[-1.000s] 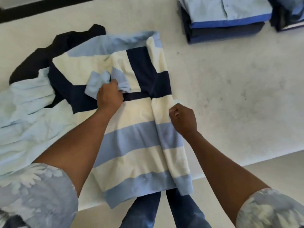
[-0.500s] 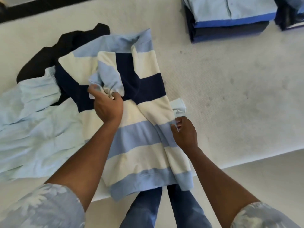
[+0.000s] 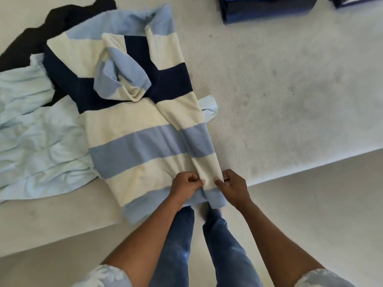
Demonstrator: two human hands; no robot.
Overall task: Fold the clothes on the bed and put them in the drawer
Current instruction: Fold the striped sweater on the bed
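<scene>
Pinching folded side panel of striped shirt [image 3: 134, 146] near hem at 6 o'clock with left hand [image 3: 186, 186] and right hand [image 3: 232, 188], both clamped on fabric, likely squaring fold edge.

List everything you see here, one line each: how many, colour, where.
striped long-sleeved shirt: one, cream, light blue, navy, bed centre
crumpled pale shirt: one, pale blue, left, partly under it
black garment: one, black, top left
folded clothes stack: one, navy and blue, top right
dark cropped item: one, navy, far top-right corner
white bed: one, white, beneath all
blue jeans: one pair, blue, bottom centre
floral sleeves: two, blue-grey, bottom corners
left hand: one, pinching striped shirt's fold
right hand: one, pinching same fold
</scene>
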